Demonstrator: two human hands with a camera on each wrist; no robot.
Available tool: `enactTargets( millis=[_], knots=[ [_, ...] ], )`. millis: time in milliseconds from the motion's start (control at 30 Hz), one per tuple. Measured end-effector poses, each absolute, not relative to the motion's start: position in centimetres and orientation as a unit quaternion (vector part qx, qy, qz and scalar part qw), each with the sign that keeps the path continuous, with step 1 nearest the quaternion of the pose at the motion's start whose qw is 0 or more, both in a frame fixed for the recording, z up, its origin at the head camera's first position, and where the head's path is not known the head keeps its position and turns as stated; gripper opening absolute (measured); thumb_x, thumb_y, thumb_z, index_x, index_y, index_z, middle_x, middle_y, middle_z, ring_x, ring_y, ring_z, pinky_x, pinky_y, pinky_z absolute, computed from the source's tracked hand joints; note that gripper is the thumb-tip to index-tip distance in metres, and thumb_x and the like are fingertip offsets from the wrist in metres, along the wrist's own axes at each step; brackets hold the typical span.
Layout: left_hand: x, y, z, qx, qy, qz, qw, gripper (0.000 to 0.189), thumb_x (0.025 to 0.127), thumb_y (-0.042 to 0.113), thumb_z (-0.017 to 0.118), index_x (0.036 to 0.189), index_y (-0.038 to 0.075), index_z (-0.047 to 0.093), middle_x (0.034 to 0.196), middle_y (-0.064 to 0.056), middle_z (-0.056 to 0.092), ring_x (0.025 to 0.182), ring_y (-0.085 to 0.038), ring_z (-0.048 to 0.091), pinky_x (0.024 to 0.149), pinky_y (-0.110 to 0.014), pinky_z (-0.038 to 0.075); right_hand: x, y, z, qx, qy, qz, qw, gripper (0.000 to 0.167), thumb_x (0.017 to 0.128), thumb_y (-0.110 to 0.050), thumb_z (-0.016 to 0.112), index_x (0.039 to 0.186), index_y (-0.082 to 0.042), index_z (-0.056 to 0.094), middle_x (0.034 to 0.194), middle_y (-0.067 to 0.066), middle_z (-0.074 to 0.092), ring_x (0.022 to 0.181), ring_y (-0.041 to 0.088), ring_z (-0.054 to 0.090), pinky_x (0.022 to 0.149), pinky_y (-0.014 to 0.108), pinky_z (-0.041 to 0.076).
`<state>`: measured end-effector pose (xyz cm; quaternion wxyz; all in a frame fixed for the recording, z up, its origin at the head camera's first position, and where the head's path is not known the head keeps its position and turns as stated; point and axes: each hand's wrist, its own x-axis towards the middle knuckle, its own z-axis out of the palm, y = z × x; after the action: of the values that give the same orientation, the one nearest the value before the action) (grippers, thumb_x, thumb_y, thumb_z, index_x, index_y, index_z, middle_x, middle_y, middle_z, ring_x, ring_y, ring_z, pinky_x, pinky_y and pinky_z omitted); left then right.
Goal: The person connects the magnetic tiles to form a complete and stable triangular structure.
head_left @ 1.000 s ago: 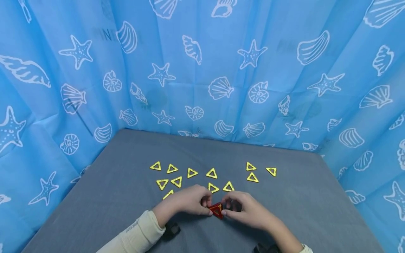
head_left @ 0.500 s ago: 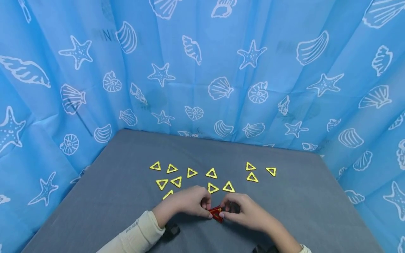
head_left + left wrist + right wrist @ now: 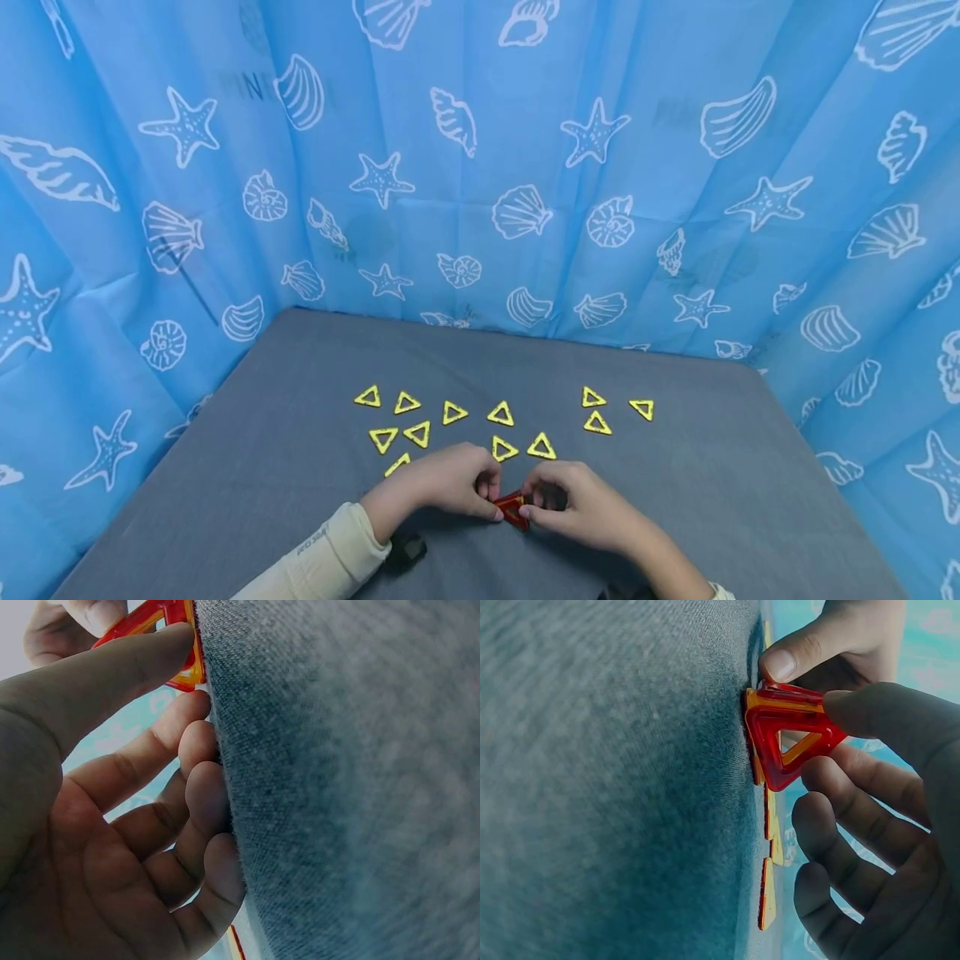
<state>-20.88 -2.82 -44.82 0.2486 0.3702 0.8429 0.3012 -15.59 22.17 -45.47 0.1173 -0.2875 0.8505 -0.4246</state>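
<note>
Low over the table's front middle, red triangular frame tiles (image 3: 513, 511) stand tilted together, their edges touching. Orange shows along their sides in the right wrist view. The left hand (image 3: 453, 483) pinches the left side of the red triangular tiles; its thumb lies over the red frame (image 3: 174, 613) in the left wrist view, the other fingers curling near the cloth. From the right, the right hand (image 3: 573, 500) holds a red tile (image 3: 769, 761) between thumb and fingers. How many tiles are joined is partly hidden by the fingers.
Several yellow triangular frame tiles (image 3: 503, 413) lie flat beyond the hands, more of them to the left. A smaller group with a yellow tile (image 3: 597, 422) lies at right. Grey cloth (image 3: 712, 467) covers the table; a blue shell-print curtain (image 3: 480, 167) surrounds its back and sides.
The right hand has moved slightly left and toward the person. The red tiles have shifted slightly the same way and changed tilt. The left hand stays almost in place; the yellow tiles lie unchanged.
</note>
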Motion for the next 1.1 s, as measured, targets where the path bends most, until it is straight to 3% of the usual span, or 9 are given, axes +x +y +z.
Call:
enactTargets(
  millis=[400, 767, 1100],
  knots=[
    [-21.3, -3.1, -45.2, 0.377, 0.834, 0.312, 0.255, 0.021, 0.088, 0.026, 0.089, 0.084, 0.017, 0.071, 0.074, 0.011, 0.062, 0.065, -0.003, 0.056, 0.063, -0.021, 0.047, -16.0, 22.4, -45.7, -0.297, 0.852, -0.417, 0.113, 0.009, 0.1, -0.023, 0.076, 0.105, -0.015, 0.074, 0.083, -0.009, 0.067, 0.07, 0.001, 0.06, 0.062, 0.025, 0.054],
    [-21.8, -3.5, -45.5, 0.371, 0.812, 0.36, 0.271, 0.015, 0.088, 0.006, 0.085, 0.088, 0.01, 0.072, 0.078, 0.008, 0.064, 0.069, -0.004, 0.059, 0.066, -0.021, 0.05, -16.5, 23.8, -45.9, -0.273, 0.846, -0.448, 0.096, 0.014, 0.102, -0.02, 0.073, 0.109, -0.008, 0.074, 0.09, 0.0, 0.069, 0.072, 0.005, 0.061, 0.064, 0.028, 0.054],
    [-22.7, -2.4, -45.4, 0.333, 0.825, 0.403, 0.217, 0.014, 0.094, 0.025, 0.082, 0.09, 0.018, 0.071, 0.081, 0.007, 0.068, 0.071, -0.007, 0.062, 0.066, -0.024, 0.05, -18.4, 25.0, -46.0, -0.23, 0.861, -0.45, 0.063, 0.018, 0.1, -0.019, 0.075, 0.111, -0.005, 0.073, 0.092, 0.003, 0.069, 0.068, 0.009, 0.058, 0.06, 0.028, 0.051]
  ],
)
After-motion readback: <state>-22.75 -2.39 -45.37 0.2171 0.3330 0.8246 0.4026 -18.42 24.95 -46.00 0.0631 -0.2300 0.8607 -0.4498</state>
